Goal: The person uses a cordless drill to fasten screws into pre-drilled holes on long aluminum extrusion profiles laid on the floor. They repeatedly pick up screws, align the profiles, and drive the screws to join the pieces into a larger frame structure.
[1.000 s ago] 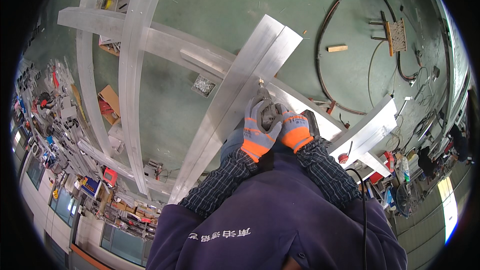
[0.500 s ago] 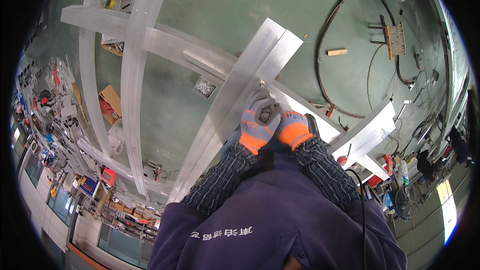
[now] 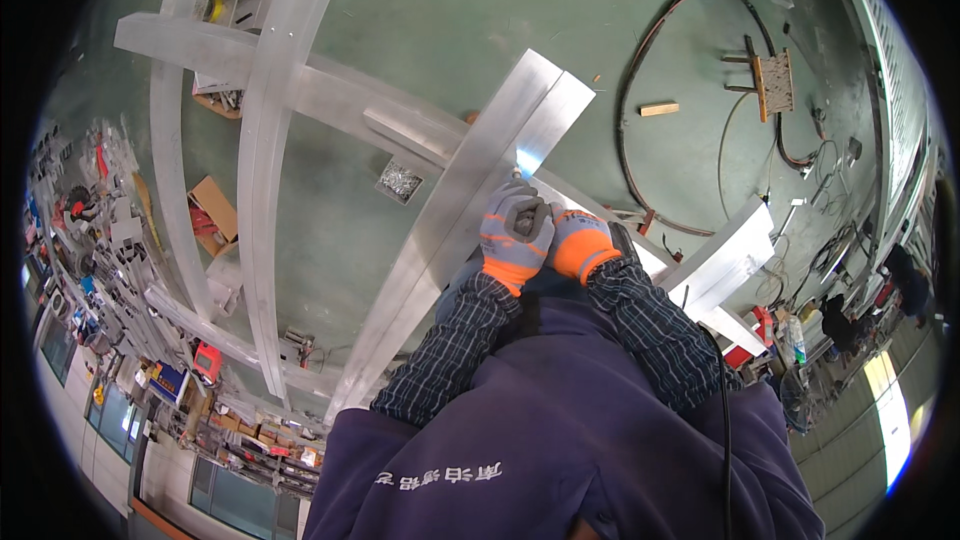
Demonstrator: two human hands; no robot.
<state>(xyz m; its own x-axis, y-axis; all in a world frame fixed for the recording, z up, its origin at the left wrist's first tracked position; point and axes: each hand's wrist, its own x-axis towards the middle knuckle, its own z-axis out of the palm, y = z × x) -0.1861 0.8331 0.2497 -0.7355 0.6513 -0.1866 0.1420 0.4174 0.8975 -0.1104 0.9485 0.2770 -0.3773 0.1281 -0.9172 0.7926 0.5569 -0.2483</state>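
My left hand (image 3: 518, 236), in a grey and orange work glove, is curled round the front of a dark hand tool (image 3: 525, 223) that looks like a cordless drill. Its narrow tip (image 3: 517, 174) meets a broad silver aluminium profile (image 3: 470, 175). A bluish-white light spot shines on the metal just past the tip. Close against the left glove, my right hand (image 3: 583, 242), gloved alike, is closed round the tool's rear. Most of the tool is hidden by the gloves; a black part (image 3: 622, 238) shows beside the right one.
Crossing aluminium beams (image 3: 268, 140) form a frame on the left. A small box of metal bits (image 3: 399, 181) lies on the green floor beyond the profile. A looped black hose (image 3: 632, 110), a wooden stool (image 3: 774, 83) and a wood block (image 3: 659, 109) are at the right.
A bluish-white light has appeared on the profile at the tool's tip. My gloves have drawn a little closer together, both still on the tool. The view has shifted slightly.
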